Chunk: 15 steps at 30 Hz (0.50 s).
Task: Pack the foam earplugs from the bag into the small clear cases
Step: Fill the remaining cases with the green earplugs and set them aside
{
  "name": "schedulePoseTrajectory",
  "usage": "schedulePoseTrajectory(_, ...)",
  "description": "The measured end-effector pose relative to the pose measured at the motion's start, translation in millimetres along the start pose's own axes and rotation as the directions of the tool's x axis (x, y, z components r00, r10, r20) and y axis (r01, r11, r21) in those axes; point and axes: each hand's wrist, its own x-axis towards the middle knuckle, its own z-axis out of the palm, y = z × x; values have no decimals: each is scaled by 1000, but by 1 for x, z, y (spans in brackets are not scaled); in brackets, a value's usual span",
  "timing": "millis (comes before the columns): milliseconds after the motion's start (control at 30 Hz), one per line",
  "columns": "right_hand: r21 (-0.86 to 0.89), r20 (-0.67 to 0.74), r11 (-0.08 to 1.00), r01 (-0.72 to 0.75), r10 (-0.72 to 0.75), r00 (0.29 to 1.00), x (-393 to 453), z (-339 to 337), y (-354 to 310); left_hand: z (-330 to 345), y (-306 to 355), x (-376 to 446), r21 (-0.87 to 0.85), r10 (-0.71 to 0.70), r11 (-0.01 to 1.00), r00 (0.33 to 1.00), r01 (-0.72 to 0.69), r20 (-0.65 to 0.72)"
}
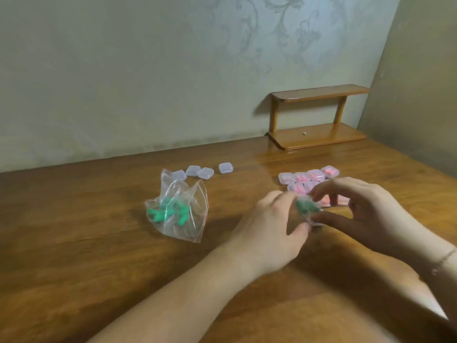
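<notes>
2 bare forearms, no sleeves; thin bracelet (444, 258) on right wrist; hands ungloved.

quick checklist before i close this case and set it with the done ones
1. Case held by both hands, left hand and right hand: ok.
2. Green earplugs inside it: ok.
3. Lid fully shut: cannot tell, blurred.
4. Filled pink cases grouped just behind the hands: ok.
5. Empty cases left: ok, four.
6. Bag still holds green earplugs: ok.
</notes>
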Motion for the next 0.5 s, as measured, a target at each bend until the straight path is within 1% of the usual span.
schedulePoseTrajectory(67,-11,-58,991,-135,135,989,-11,-4,17,20,10,17,69,61,996,998,-61,4)
schedulePoseTrajectory(133,-28,-111,968,-250,246,963,-17,-2,30,39,15,30,132,95,987,995,-93,-6)
schedulePoseTrajectory(200,-66,-102,945,-321,314,944,-19,2,38,53,18,39,174,99,980,995,-96,-11)
schedulePoseTrajectory(267,-79,-72,939,-335,330,941,-20,6,43,63,19,44,198,101,975,995,-97,-10)
schedulePoseTrajectory(367,-169,-25,940,-297,297,955,-21,11,47,67,18,45,186,113,976,994,-109,-12)
schedulePoseTrajectory(433,-207,-82,943,-260,248,965,-20,9,46,61,15,41,156,139,979,990,-131,-40)
schedulePoseTrajectory(500,-169,-163,959,-227,200,966,-11,4,31,47,7,33,127,201,974,975,-188,-97)
